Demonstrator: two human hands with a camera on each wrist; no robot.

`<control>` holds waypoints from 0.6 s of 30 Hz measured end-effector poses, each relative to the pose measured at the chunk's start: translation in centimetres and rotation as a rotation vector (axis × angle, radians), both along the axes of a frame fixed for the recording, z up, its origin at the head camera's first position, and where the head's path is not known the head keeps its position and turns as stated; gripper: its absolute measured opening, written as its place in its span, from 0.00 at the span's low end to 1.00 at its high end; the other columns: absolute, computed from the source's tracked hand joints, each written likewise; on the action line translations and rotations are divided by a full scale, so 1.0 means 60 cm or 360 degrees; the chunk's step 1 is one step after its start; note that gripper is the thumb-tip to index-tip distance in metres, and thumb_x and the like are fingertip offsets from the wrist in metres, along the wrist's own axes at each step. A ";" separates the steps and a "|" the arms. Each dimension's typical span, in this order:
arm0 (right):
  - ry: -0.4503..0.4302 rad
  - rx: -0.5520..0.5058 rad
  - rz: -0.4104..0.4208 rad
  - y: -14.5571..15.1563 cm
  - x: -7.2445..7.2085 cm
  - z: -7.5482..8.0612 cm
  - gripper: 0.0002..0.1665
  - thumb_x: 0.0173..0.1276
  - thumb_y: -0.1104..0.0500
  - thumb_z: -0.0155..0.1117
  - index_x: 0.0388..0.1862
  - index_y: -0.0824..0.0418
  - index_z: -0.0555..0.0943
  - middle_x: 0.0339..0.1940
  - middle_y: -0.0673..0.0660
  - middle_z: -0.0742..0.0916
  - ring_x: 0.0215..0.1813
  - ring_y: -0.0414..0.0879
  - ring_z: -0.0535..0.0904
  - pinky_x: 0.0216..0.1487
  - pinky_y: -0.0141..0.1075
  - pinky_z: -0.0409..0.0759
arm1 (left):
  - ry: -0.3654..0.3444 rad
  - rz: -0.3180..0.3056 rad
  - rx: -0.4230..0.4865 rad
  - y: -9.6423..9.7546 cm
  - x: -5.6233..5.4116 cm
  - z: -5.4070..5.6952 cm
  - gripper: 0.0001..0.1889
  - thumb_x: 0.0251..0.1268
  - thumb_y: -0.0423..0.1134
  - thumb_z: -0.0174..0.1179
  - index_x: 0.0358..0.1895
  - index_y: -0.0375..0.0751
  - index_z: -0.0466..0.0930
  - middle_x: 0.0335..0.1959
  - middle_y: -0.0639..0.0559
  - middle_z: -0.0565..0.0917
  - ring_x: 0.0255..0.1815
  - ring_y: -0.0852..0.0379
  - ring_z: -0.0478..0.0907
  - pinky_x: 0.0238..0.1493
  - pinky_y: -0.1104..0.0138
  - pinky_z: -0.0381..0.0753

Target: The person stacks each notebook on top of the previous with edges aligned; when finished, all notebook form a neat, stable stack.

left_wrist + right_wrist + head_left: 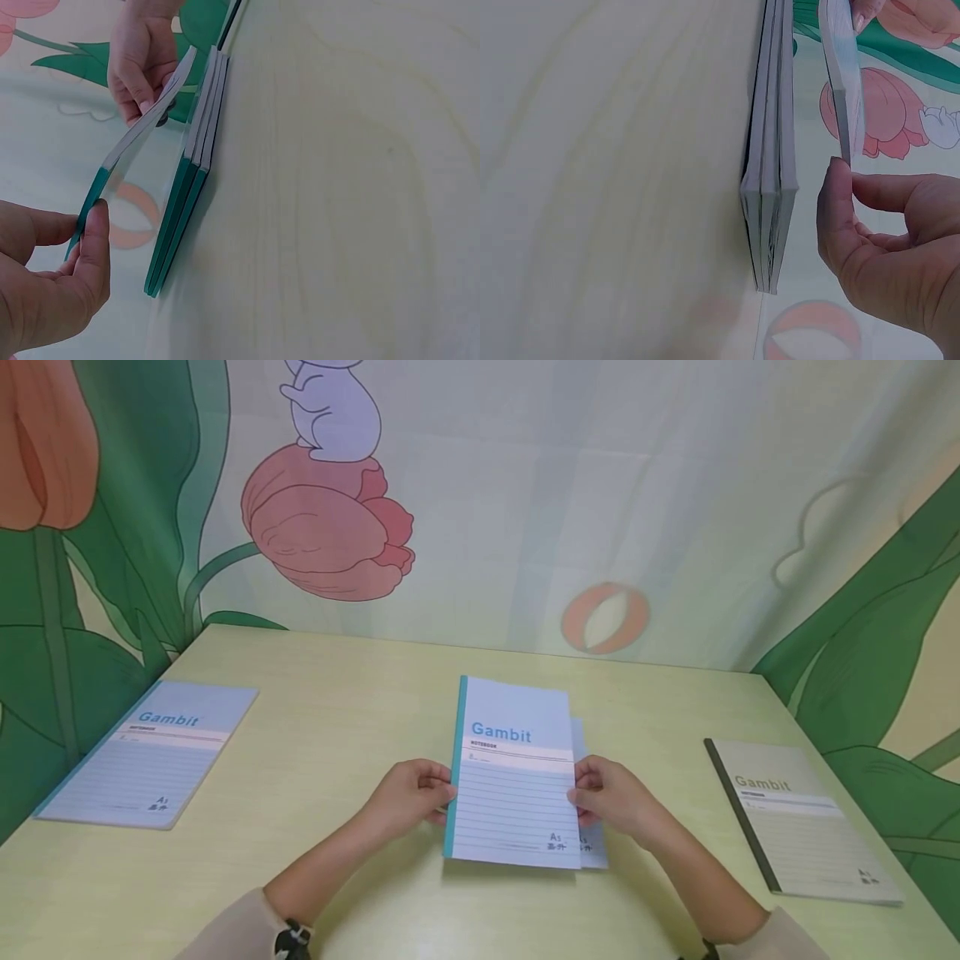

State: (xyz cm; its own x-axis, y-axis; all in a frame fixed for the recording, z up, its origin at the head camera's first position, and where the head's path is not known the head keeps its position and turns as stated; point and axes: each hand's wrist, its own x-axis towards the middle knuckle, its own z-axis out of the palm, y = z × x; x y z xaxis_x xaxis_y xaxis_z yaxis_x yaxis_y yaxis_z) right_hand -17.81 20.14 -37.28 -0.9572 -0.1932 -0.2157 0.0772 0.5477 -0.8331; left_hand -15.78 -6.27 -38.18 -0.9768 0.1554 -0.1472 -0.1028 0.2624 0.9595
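While the left hand (411, 792) and right hand (613, 795) pinch a rectangular, teal-spined notebook (513, 777) between fingers, it mostly hides the stack (769, 142) below; a black-spined notebook (806, 827) lies lower right.

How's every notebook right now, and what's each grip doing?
Held notebook: closed, raised off the table.
Stacked notebooks: closed, piled beneath it.
Far-left notebook: closed, lying flat.
Dark-spined notebook: closed, lying flat.
Left grip: pinching the held notebook's spine edge.
Right grip: pinching its opposite edge.
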 end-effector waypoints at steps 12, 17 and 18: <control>-0.0020 0.0020 -0.0016 0.014 0.003 0.002 0.12 0.63 0.72 0.56 0.45 0.73 0.70 0.32 0.60 0.78 0.29 0.47 0.76 0.32 0.38 0.81 | -0.0048 -0.0044 0.0018 0.013 -0.010 -0.013 0.11 0.61 0.26 0.56 0.45 0.23 0.73 0.31 0.43 0.78 0.25 0.55 0.78 0.30 0.64 0.82; -0.0017 0.0046 -0.0015 0.021 0.002 0.000 0.12 0.63 0.71 0.56 0.45 0.73 0.70 0.32 0.60 0.78 0.29 0.47 0.77 0.32 0.38 0.81 | -0.0049 -0.0051 0.0025 0.021 -0.013 -0.015 0.10 0.61 0.25 0.56 0.44 0.22 0.73 0.30 0.42 0.77 0.24 0.56 0.77 0.29 0.64 0.82; -0.0013 0.0051 -0.0011 0.022 0.002 -0.001 0.11 0.63 0.71 0.56 0.44 0.73 0.70 0.32 0.60 0.78 0.29 0.47 0.77 0.32 0.38 0.81 | -0.0050 -0.0054 0.0029 0.022 -0.014 -0.016 0.10 0.61 0.25 0.56 0.44 0.22 0.73 0.30 0.42 0.77 0.24 0.56 0.77 0.29 0.64 0.82</control>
State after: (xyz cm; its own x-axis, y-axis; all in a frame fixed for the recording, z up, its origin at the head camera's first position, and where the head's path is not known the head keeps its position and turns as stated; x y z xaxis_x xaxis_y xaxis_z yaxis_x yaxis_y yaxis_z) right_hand -17.68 21.46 -37.31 -0.9566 -0.1796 -0.2293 0.0875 0.5736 -0.8144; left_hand -16.62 -4.94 -39.17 -0.9659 0.1910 -0.1748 -0.1246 0.2489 0.9605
